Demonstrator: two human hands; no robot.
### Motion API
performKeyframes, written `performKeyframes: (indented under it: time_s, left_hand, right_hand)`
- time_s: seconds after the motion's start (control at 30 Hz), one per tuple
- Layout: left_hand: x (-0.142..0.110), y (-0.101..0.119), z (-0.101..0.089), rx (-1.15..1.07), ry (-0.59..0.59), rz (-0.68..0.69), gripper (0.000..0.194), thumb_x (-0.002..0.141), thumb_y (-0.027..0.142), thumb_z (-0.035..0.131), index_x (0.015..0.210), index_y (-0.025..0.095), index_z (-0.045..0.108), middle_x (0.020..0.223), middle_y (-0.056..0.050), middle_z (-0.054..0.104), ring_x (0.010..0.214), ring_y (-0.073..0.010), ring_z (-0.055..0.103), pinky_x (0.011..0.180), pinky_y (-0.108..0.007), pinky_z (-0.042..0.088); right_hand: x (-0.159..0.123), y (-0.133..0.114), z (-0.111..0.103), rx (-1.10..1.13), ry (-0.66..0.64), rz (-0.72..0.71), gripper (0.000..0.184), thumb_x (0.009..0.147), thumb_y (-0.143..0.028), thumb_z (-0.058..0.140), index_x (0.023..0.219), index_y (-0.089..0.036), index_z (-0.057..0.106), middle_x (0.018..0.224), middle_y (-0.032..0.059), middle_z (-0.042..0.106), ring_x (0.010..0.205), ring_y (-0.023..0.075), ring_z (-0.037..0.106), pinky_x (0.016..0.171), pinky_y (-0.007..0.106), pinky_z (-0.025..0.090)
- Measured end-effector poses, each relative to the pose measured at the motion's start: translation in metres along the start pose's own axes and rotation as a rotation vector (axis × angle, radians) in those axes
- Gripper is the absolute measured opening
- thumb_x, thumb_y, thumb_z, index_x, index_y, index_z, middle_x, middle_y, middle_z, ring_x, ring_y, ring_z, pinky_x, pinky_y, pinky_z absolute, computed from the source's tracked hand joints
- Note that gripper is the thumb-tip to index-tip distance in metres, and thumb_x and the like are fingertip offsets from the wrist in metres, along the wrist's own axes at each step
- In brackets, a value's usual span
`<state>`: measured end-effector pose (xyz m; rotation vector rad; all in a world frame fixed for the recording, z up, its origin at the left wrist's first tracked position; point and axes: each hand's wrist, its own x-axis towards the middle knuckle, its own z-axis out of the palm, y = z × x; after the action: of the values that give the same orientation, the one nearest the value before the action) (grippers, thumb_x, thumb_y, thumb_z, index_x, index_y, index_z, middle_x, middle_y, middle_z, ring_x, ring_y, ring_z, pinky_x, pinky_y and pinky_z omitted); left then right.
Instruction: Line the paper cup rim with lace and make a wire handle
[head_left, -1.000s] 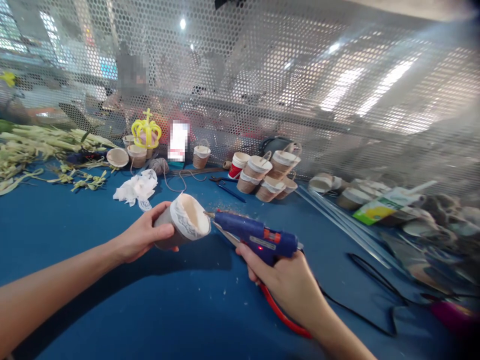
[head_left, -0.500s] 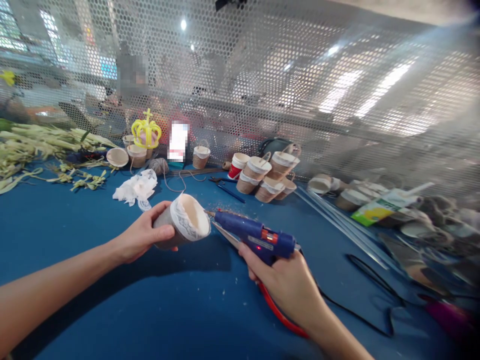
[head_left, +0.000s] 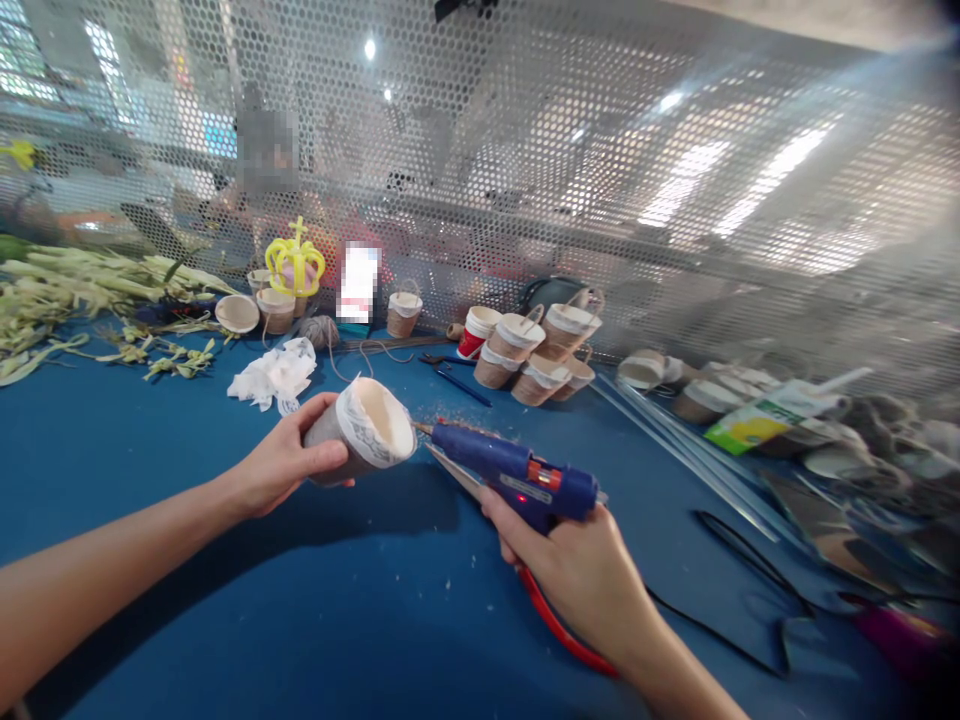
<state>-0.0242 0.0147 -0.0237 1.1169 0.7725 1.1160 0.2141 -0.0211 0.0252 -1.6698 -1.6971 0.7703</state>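
Observation:
My left hand [head_left: 289,460] grips a brown cup [head_left: 322,435] around its side, tilted so its mouth faces right and up. White lace trim [head_left: 358,432] runs round the cup's rim. In my right hand [head_left: 574,570] is a blue glue gun [head_left: 484,450] with a small red light on. Its nozzle points left, close to the cup's rim; whether they touch I cannot tell. Beneath the glue gun and right hand lies a pair of red-handled scissors [head_left: 555,630], blades pointing toward the cup and partly hidden.
Behind the cup lie a crumpled white lace bundle [head_left: 274,375] and a grey yarn ball [head_left: 320,332]. Pliers [head_left: 442,362] and stacked trimmed cups [head_left: 517,340] stand farther back. Clear glue sticks [head_left: 690,460] and a black cord [head_left: 720,630] are at right. A perforated metal screen [head_left: 480,150] closes the back.
The cup in my left hand has shifted slightly left and up, widening the gap to the nozzle a little. The glue gun has barely moved.

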Motion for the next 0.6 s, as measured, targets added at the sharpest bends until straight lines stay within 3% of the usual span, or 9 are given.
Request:
performKeyframes:
  time_s: [0.37,0.5,0.6]
  left_hand:
    - [0.0028,-0.0012,-0.0021,-0.04,0.026,0.03,0.065,0.052,0.04,0.076,0.107,0.017,0.05,0.094,-0.009,0.057,0.073,-0.0191,0.057,0.06,-0.031,0.052]
    - [0.002,-0.0025,-0.0024,-0.115,-0.022,0.034,0.061,0.052,0.04,0.077,0.103,0.015,0.055,0.093,-0.01,0.059,0.075,-0.0191,0.057,0.063,-0.031,0.053]
    - [-0.0009,-0.0035,-0.0006,-0.184,-0.097,0.022,0.059,0.052,0.041,0.077,0.102,0.015,0.057,0.092,-0.01,0.061,0.076,-0.0191,0.058,0.066,-0.032,0.053]
  right_hand:
    - [-0.0012,0.0,-0.0015,0.081,-0.014,-0.009,0.026,0.067,-0.037,0.059,0.05,-0.019,0.051,0.037,-0.0007,0.051,0.037,0.0126,0.05,0.04,0.024,0.042]
    - [0.0015,0.0021,-0.003,0.391,-0.18,-0.018,0.023,0.075,-0.036,0.056,0.067,-0.015,0.06,0.034,-0.0049,0.044,0.034,0.0067,0.039,0.038,0.019,0.034]
    - [0.0065,0.008,0.001,0.764,-0.279,0.104,0.022,0.076,-0.034,0.056,0.071,-0.014,0.061,0.037,-0.0058,0.042,0.031,0.0029,0.028,0.032,0.016,0.022]
